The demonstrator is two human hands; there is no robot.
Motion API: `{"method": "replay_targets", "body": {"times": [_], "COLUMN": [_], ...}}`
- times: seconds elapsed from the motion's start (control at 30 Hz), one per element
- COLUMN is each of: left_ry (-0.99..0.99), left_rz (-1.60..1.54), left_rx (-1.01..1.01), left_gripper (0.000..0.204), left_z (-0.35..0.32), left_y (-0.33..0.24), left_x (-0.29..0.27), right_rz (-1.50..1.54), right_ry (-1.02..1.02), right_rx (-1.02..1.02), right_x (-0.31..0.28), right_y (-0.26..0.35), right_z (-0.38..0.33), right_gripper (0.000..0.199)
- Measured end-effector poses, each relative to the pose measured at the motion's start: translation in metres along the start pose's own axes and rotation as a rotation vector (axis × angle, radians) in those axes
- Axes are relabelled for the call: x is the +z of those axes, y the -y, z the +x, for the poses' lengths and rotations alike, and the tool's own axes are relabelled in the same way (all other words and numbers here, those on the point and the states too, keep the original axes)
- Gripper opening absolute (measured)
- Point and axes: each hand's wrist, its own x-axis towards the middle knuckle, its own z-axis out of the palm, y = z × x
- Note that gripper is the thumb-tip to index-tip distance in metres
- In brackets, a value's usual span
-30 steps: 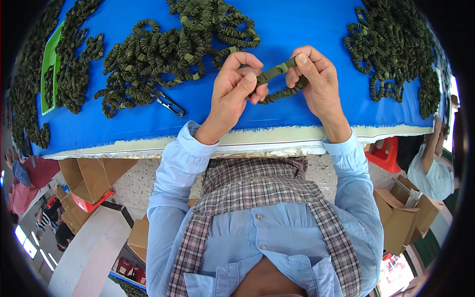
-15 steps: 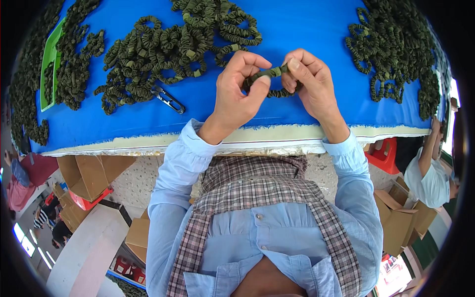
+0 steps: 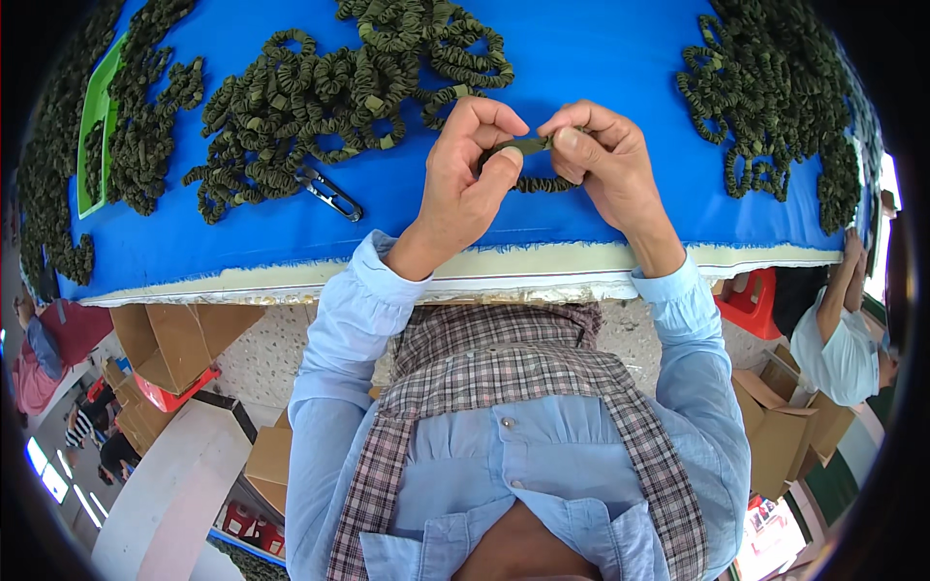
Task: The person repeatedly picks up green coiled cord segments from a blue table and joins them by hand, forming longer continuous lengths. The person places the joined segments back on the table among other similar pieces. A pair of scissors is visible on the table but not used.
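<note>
A dark green scrunchie (image 3: 542, 184) is held between my two hands, above the blue-covered table near its front edge. My left hand (image 3: 467, 169) pinches its left side between thumb and fingers. On its right side, my right hand (image 3: 603, 155) grips it with thumb and forefinger. A smooth, flat stretch of the fabric spans the gap between my hands, while the gathered part of the ring hangs below. Left of my left hand lies a pair of thread snips (image 3: 331, 196) beside a heap of similar scrunchies (image 3: 310, 102).
Another heap of scrunchies (image 3: 765, 92) covers the table's right side. At the far left stands a green tray (image 3: 100, 126) among more scrunchies. Cardboard boxes (image 3: 179, 339) and a red stool (image 3: 754, 302) are below the table edge. A co-worker's arm (image 3: 841, 290) reaches in at the right.
The scrunchie's top stretch now looks flatter and smoother between my hands. My right fingers have shifted slightly on it. The heaps and the thread snips stay in place.
</note>
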Motion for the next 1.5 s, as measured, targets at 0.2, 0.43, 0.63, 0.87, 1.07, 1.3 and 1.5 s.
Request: {"method": "replay_targets", "body": {"times": [0.2, 0.43, 0.63, 0.87, 1.07, 1.3, 1.5], "left_ry": [-0.056, -0.091, -0.097, -0.124, -0.101, -0.088, 0.003], "left_rz": [0.186, 0.475, 0.533, 0.471, 0.450, 0.237, 0.441], "left_rx": [0.056, 0.246, 0.195, 0.156, 0.138, 0.164, 0.064], "left_gripper": [0.020, 0.027, 0.019, 0.012, 0.013, 0.027, 0.026], "left_z": [0.003, 0.004, 0.003, 0.003, 0.001, 0.001, 0.001], "left_y": [0.000, 0.000, 0.000, -0.002, 0.001, 0.000, -0.012], "left_x": [-0.002, 0.011, 0.006, 0.005, 0.001, 0.000, -0.002], "right_rz": [-0.008, -0.052, 0.020, 0.100, 0.100, -0.502, -0.368], "right_ry": [-0.010, -0.031, -0.097, -0.134, -0.108, -0.012, -0.103], "right_rx": [-0.040, -0.058, -0.077, -0.120, -0.122, -0.046, -0.066], "right_x": [0.004, 0.011, 0.008, 0.005, 0.001, 0.001, 0.004], "right_y": [0.003, 0.002, 0.002, 0.007, 0.009, 0.011, 0.006], "right_z": [0.002, 0.001, 0.001, 0.002, 0.000, -0.003, -0.004], "right_gripper": [0.023, 0.029, 0.025, 0.023, 0.018, 0.010, 0.012]}}
